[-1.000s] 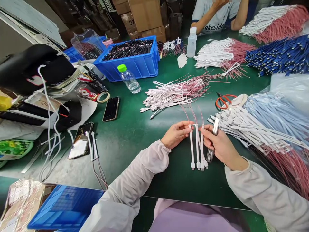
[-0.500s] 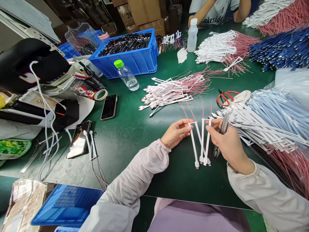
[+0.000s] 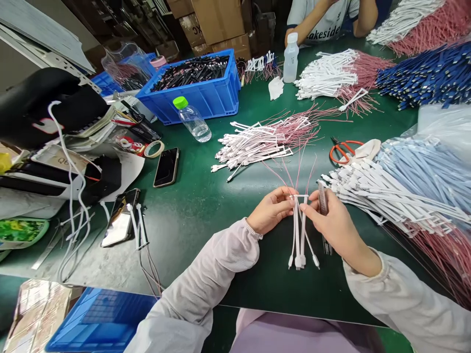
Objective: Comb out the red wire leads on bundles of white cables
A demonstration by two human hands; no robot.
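Observation:
My left hand [image 3: 271, 211] is closed, its thumb and fingers pinching the upper ends of short white cables [image 3: 296, 230]. My right hand [image 3: 336, 223], close beside it, pinches the same group from the right. A thin white crosspiece [image 3: 302, 196] spans the cable tops between my fingertips. White plugs [image 3: 299, 262] hang at the lower ends, and thin pink wires [image 3: 287, 171] rise from the tops. A slim grey metal tool [image 3: 324, 201] is tucked in my right hand; its kind is unclear. Ahead lies a pile of similar white cables [image 3: 253, 142].
Orange-handled scissors [image 3: 342, 152] and more white cables [image 3: 390, 191] lie to the right. At left are a phone [image 3: 166, 167], a tape roll [image 3: 154, 148] and a green-capped bottle [image 3: 195, 122]. A blue crate [image 3: 198, 98] stands behind. Another person [image 3: 331, 24] sits across the table.
My hands have come closer together, my right hand moving left. The white cables, earlier in two spread pairs, now hang gathered in one group. The grey tool has shifted left with my right hand.

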